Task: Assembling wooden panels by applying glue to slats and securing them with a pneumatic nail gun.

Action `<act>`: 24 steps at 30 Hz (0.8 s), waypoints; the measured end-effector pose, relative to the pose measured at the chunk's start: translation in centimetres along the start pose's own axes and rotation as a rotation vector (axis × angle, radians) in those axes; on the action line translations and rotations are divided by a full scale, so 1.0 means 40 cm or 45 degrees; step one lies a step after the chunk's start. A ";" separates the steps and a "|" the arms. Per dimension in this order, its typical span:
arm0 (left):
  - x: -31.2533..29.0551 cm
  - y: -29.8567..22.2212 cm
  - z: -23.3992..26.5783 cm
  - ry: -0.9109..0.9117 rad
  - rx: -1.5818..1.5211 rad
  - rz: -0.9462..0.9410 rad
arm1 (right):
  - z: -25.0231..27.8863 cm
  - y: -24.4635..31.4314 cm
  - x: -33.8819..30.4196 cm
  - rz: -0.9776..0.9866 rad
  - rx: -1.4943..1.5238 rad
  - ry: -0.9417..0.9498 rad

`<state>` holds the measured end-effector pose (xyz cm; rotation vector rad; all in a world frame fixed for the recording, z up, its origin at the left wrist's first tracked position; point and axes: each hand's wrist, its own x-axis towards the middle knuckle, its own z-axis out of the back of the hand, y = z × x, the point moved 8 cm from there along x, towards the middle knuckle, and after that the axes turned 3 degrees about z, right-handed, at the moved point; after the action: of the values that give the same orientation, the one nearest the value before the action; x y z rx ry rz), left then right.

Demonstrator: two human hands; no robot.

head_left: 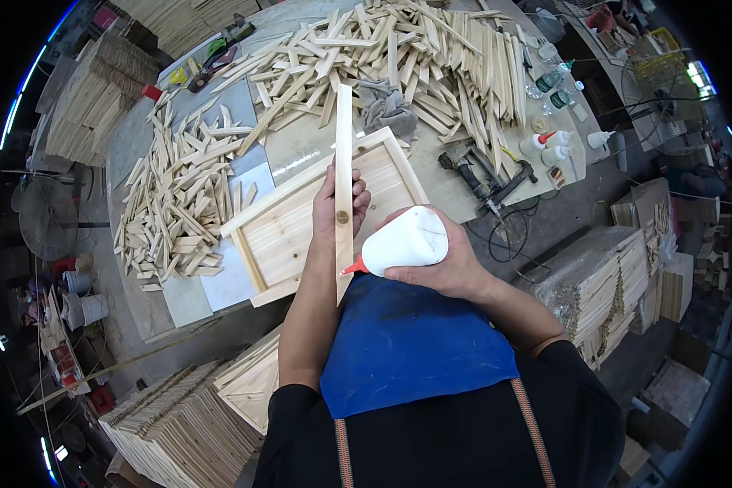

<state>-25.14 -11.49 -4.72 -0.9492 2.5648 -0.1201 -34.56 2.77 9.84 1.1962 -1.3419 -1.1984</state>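
My left hand point(339, 203) is closed around a long pale wooden strip point(344, 154), which stands roughly lengthwise in front of me and has a dark knot in it. In my right hand point(455, 260) is a white glue bottle point(407, 241), tilted so that its red nozzle point(355, 266) points at the strip's near end. Whether the nozzle touches the wood I cannot tell. Beyond my left hand, a framed wooden panel point(281, 233) lies on the table, partly hidden by that arm and the strip.
Wooden strips are heaped at the left point(179, 195) and the back point(366, 49). A nail gun point(468, 175) and a hammer point(519, 179) lie at the right, near more glue bottles point(545, 142). A grey rag point(386, 108) lies behind the panel. Stacked panels point(183, 423) stand by the table.
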 end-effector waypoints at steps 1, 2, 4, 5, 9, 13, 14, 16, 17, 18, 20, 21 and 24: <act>-0.001 -0.001 -0.002 0.003 -0.007 -0.002 | -0.001 0.000 -0.002 0.003 -0.046 0.002; -0.003 -0.001 -0.003 0.006 -0.014 -0.004 | -0.003 0.001 -0.002 0.001 -0.046 0.006; -0.008 -0.001 -0.005 0.008 -0.023 -0.011 | -0.002 0.000 -0.003 -0.027 -0.011 -0.027; -0.010 0.000 -0.004 -0.003 -0.028 -0.010 | -0.002 -0.001 -0.003 -0.041 0.006 -0.042; -0.015 0.000 0.003 -0.024 -0.044 -0.021 | -0.015 -0.001 -0.022 -0.090 -0.096 0.058; -0.015 0.002 0.007 -0.010 -0.055 -0.016 | -0.013 -0.016 -0.025 -0.128 -0.053 0.003; -0.015 0.004 0.007 0.003 -0.055 -0.005 | -0.014 -0.015 -0.025 -0.129 -0.053 0.004; -0.016 0.007 0.010 0.014 -0.056 0.006 | -0.008 -0.013 -0.026 -0.135 -0.054 -0.036; -0.017 0.010 0.011 0.020 -0.071 0.017 | -0.005 -0.012 -0.026 -0.138 -0.054 -0.056; -0.018 0.013 0.011 0.027 -0.086 0.027 | -0.006 -0.008 -0.028 -0.140 -0.054 -0.056; -0.018 0.016 0.013 0.034 -0.102 0.039 | -0.023 0.013 -0.035 -0.068 -0.186 0.034; -0.018 0.017 0.014 0.030 -0.101 0.040 | -0.031 0.020 -0.037 -0.033 -0.251 0.078; -0.019 0.019 0.014 0.022 -0.099 0.044 | -0.035 0.010 -0.040 -0.045 -0.229 0.081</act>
<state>-24.86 -10.37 -5.16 -0.9356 2.6169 -0.0190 -33.09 4.27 10.27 1.1238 -1.1451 -1.2673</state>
